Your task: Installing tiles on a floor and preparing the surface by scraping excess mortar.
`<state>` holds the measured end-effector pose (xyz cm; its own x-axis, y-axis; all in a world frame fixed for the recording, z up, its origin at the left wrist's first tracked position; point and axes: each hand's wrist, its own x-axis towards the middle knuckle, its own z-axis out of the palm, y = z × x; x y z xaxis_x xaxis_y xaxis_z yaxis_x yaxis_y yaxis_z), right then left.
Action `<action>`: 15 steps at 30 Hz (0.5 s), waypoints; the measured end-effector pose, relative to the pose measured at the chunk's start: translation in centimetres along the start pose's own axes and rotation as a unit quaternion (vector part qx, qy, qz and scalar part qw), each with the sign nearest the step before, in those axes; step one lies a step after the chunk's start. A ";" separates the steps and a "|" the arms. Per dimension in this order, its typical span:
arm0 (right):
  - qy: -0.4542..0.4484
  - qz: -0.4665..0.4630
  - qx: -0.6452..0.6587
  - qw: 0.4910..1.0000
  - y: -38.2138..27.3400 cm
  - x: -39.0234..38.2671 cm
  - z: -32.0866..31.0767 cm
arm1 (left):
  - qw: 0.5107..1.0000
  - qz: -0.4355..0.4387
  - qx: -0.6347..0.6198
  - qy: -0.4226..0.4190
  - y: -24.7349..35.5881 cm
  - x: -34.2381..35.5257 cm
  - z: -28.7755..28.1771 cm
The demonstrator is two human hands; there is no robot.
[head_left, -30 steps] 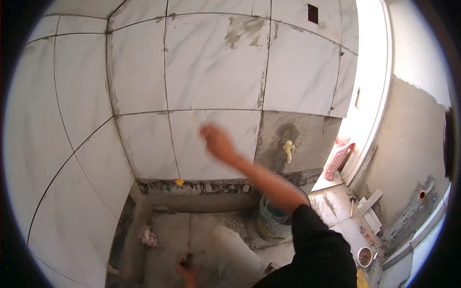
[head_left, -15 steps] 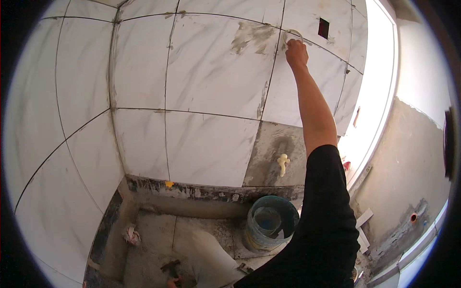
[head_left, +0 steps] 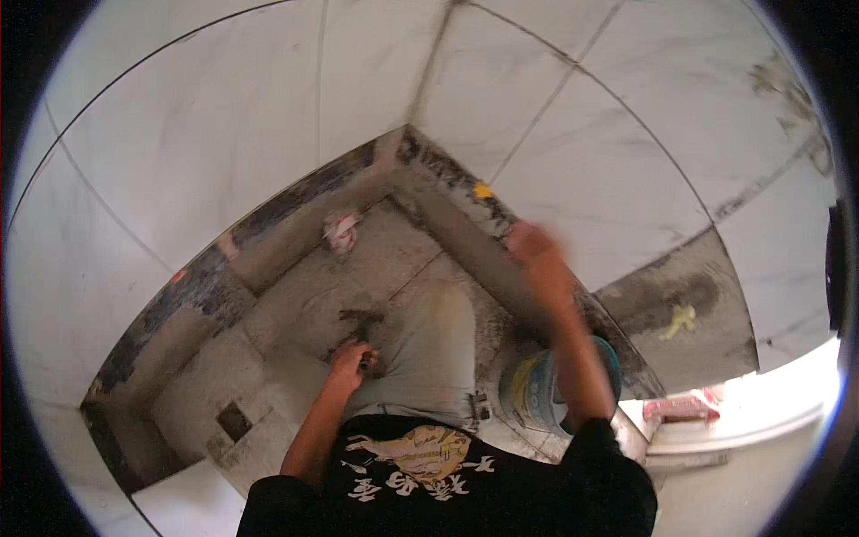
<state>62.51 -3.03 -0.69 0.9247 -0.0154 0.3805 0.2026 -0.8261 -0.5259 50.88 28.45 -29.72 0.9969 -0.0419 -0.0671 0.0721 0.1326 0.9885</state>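
Observation:
My left hand (head_left: 347,365) is closed round the handle of a dark hammer-like tool (head_left: 361,318), held low beside my bent knee. My right hand (head_left: 537,251) is smeared by motion in front of the lower part of the tiled wall (head_left: 617,161), close to the dark unfinished strip (head_left: 441,166) along its foot; I cannot tell what its fingers hold. A small yellow piece (head_left: 482,191) sits on that strip, up and left of this hand. A teal bucket (head_left: 521,387) stands under my right forearm.
A crumpled pink-white wrapper (head_left: 341,232) lies on the rough floor near the corner. At the lower left are a square opening (head_left: 233,421) and a white tile (head_left: 183,497). A pale yellow tap fitting (head_left: 680,320) sticks out of bare wall beside a bright doorway (head_left: 778,385).
My right hand has come down from high on the wall, where it held a clear ring, to near the wall's foot. The view has tilted down and turned left toward the corner.

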 end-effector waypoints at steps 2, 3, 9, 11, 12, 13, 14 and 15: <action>-0.191 -0.044 0.065 0.979 3.5 -6.2 14.4 | 0.904 -0.286 -0.313 0.052 1.2 -0.3 1.7; -0.292 0.021 0.134 0.947 1.3 -9.1 18.6 | 0.916 -0.281 -0.276 0.073 3.7 -1.2 2.1; -0.388 0.456 0.626 0.500 -7.2 -13.1 24.9 | 0.991 -0.060 0.110 0.046 11.3 -4.9 1.7; -0.397 0.443 0.598 0.537 -4.1 -13.0 28.2 | 0.951 -0.007 0.308 -0.007 13.5 -4.1 -1.1; -0.406 0.427 0.562 0.580 -2.5 -12.6 29.4 | 0.945 -0.058 0.321 -0.015 17.4 -3.1 -2.6; -0.409 0.428 0.564 0.576 -2.5 -11.7 28.8 | 0.900 0.037 0.431 0.056 20.2 -2.4 -4.3; -0.414 0.391 0.531 0.627 -3.1 -10.0 27.1 | 0.891 0.067 0.434 0.117 23.5 -1.7 -6.3; -0.419 0.350 0.495 0.676 -3.7 -8.1 25.6 | 0.900 0.130 0.391 0.145 25.5 -0.4 -9.2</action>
<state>62.54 14.57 -21.30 0.6802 0.4595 -0.5711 -0.6459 0.0071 -0.7634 52.58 40.93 -5.76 0.9515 0.1642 0.2603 -0.0979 -0.6405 0.7617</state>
